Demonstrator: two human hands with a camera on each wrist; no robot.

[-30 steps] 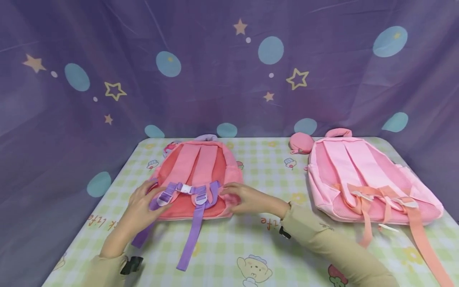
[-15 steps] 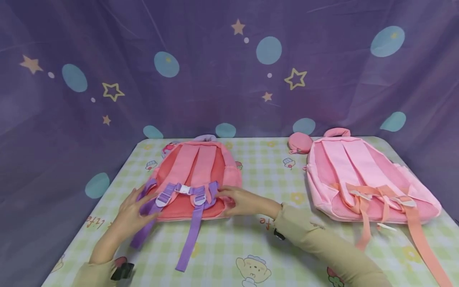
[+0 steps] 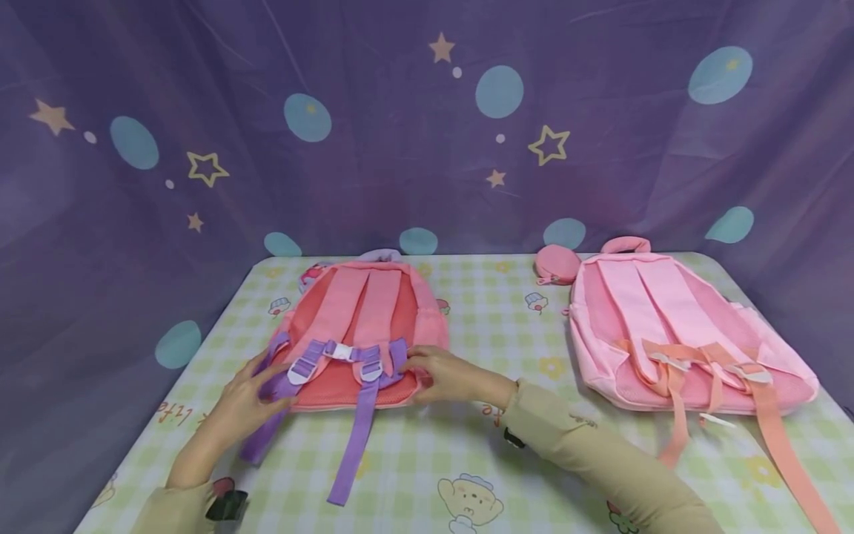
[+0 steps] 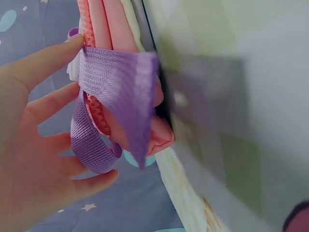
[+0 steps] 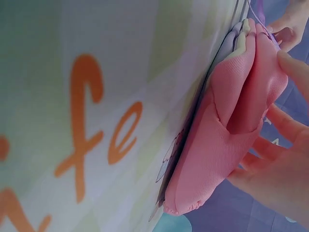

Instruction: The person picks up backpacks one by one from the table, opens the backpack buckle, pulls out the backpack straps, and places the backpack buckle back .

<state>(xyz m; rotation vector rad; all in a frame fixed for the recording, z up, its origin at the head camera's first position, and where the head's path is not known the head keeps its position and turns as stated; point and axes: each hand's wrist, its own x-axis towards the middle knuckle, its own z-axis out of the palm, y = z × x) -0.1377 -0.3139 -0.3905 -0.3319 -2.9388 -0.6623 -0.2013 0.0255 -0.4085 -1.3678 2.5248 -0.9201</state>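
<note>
A coral-pink backpack lies on its front, shoulder straps facing up, at the left of the table in the head view. A white buckle joins the purple webbing across its straps, and a purple strap end trails toward me. My left hand is at the lower left corner, fingers spread; in the left wrist view its fingertips touch the edge beside a purple webbing strap. At the lower right side, my right hand rests extended fingers against the bag, whose side pocket shows in the right wrist view.
To the right lies a light pink backpack with orange straps. A round pink pouch sits beside its top. The checked tablecloth covers the table, and a purple curtain hangs behind.
My left hand has drawn back to the left from the left strap adjuster, its fingers opening out. The right hand has barely moved. Both backpacks stay in place.
</note>
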